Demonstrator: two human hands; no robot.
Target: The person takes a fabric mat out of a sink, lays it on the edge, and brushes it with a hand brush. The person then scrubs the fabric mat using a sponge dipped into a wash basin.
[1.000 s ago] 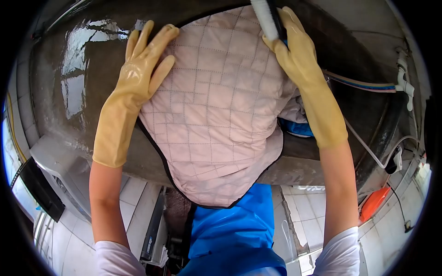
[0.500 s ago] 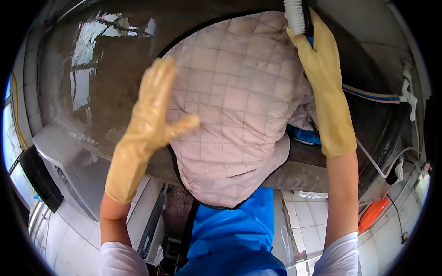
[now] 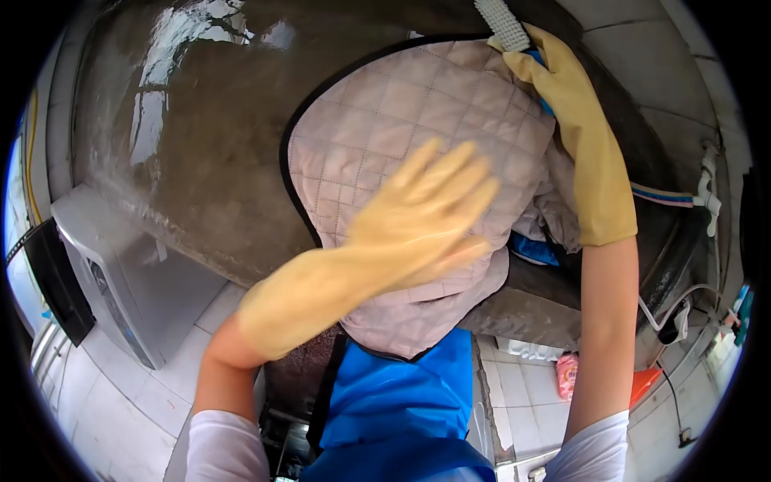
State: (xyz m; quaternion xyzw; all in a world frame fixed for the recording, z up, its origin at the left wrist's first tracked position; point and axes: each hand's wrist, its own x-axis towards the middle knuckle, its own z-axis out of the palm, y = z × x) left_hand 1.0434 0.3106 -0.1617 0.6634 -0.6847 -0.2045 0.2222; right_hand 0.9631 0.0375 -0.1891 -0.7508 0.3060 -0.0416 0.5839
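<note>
A pale pink quilted cloth piece [image 3: 345,153] with black edging lies spread over the wet dark slab [image 3: 209,161], its lower end hanging over the front edge. My left hand [image 3: 426,209], in a yellow rubber glove, is over the middle of the cloth with fingers stretched out, slightly blurred. Whether its palm presses on the fabric I cannot tell. At the cloth's upper right corner my right hand [image 3: 554,72], gloved alike, is closed around a scrub brush [image 3: 503,26] with white bristles. Bunched fabric with a blue patch [image 3: 534,251] lies under the right forearm.
A grey boxy appliance [image 3: 128,273] stands at the left below the slab. A striped hose [image 3: 662,195] runs to a white pipe [image 3: 708,189] on the right. A pink packet [image 3: 567,376] and an orange object [image 3: 645,384] are on the tiled floor. A blue apron [image 3: 401,394] covers my front.
My left hand has swept right, from the cloth's left edge to over its middle. The brush in my right hand has tilted, its bristles now facing more upward. The view has shifted slightly.
</note>
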